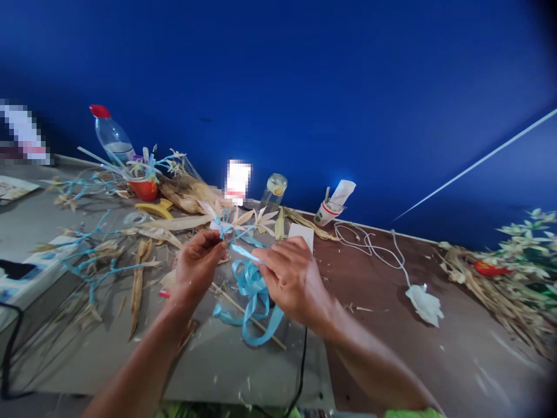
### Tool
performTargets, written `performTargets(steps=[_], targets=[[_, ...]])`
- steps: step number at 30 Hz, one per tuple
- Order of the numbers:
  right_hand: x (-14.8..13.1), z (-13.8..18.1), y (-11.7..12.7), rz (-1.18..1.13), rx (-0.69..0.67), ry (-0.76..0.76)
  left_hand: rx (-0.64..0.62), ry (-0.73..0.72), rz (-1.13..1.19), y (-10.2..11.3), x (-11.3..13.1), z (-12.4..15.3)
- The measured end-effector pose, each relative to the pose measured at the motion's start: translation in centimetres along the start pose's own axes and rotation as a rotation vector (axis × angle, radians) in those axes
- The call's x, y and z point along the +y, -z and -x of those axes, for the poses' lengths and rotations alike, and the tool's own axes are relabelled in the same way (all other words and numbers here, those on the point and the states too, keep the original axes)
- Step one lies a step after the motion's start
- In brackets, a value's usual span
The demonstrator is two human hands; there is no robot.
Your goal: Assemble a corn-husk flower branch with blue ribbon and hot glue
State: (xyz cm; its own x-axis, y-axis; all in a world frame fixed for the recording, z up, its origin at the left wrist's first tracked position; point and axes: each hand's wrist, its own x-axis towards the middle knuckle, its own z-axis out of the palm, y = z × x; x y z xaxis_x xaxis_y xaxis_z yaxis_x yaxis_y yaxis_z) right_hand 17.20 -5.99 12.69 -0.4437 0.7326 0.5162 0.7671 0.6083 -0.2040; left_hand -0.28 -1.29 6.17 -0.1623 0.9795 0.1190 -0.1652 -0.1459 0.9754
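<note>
My left hand (199,261) is closed, its fingertips pinching a corn-husk flower stem (223,227) wrapped in light blue ribbon. Pale husk petals (246,219) spread out just beyond those fingers. In my right hand (289,273), thumb and fingers grip a taut stretch of the blue ribbon (243,252) that runs across to the stem. The rest of the ribbon hangs in loose curls (256,302) below, between both hands. A thin stick (250,316) lies on the table under the curls.
Blue-wrapped branches (91,267) and dried husks (140,284) lie at left. Behind stand a bottle (113,136), a red cup (143,188), a glass jar (274,191) and a white cup (327,212). At right are a white cable (369,244), crumpled tissue (425,305) and white flowers (531,255).
</note>
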Motion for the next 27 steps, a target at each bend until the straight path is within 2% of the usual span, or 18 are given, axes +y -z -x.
performTargets(steps=[4,7,10,12,15,19,23,27], targets=[[0.1,-2.6,2.1,0.069,0.125,0.043,-0.023,-0.016,-0.038,-0.3,0.2,0.3],[0.9,-4.6,2.7,-0.04,0.153,0.064,-0.047,-0.028,-0.008,-0.3,0.4,0.5],[2.0,-5.8,2.4,-0.289,0.042,0.053,-0.078,-0.041,0.055,0.0,0.3,0.5],[2.7,-6.2,2.2,-0.409,-0.039,-0.031,-0.106,-0.04,0.082,0.3,0.1,0.5],[3.3,-6.4,2.4,-0.467,-0.131,-0.131,-0.129,-0.03,0.102,0.6,-0.1,0.4],[3.9,-7.0,3.3,-0.504,-0.167,-0.073,-0.145,-0.028,0.125,0.8,-0.5,0.5],[4.9,-7.7,3.8,-0.723,-0.438,-0.161,-0.174,-0.028,0.175,1.0,-0.8,0.5],[5.8,-8.1,3.9,-0.822,-0.508,-0.243,-0.186,-0.019,0.183,0.9,-0.6,0.5]])
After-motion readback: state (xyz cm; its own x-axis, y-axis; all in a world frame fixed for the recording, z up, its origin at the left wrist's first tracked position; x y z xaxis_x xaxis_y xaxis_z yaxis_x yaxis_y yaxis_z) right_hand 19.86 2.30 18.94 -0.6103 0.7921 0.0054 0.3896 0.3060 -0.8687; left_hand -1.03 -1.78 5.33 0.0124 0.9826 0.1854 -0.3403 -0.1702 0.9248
